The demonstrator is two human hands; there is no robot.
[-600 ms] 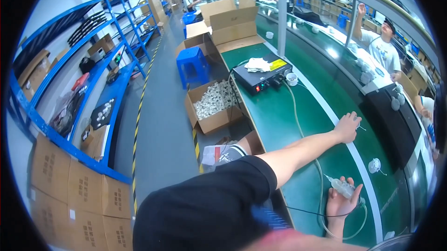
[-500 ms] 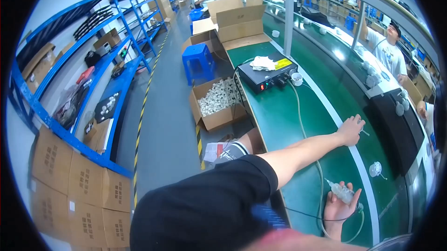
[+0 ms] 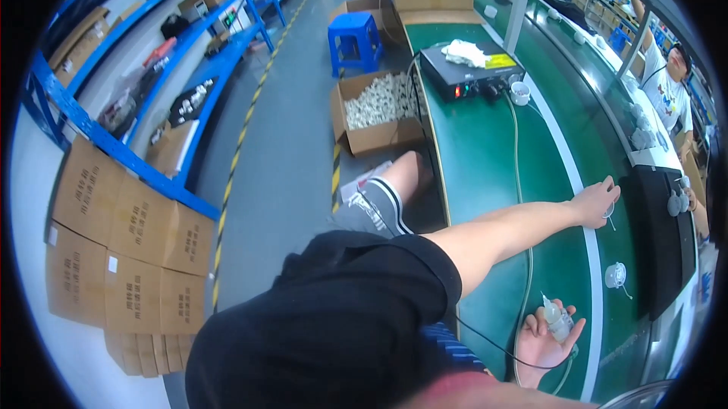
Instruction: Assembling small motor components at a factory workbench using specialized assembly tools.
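My left hand reaches far out over the green work surface, its fingers curled down and closed. What they hold is mostly hidden; a thin pale wire pokes out under them. Lower down, my right hand is palm up with the fingers wrapped round a clear squeeze bottle, its narrow nozzle pointing up and to the left. Between and to the right of the hands lies a round white part with a short wire, touched by neither hand.
A black control box with a white cloth on top stands farther up the bench, a white cup beside it. A hose runs along the green top. Left are a carton of white parts and a blue stool. A co-worker stands across.
The view has shifted, so the bench things sit higher in the picture. My left hand stays stretched out, closed, near the white line. My right hand still holds the bottle, now more upright.
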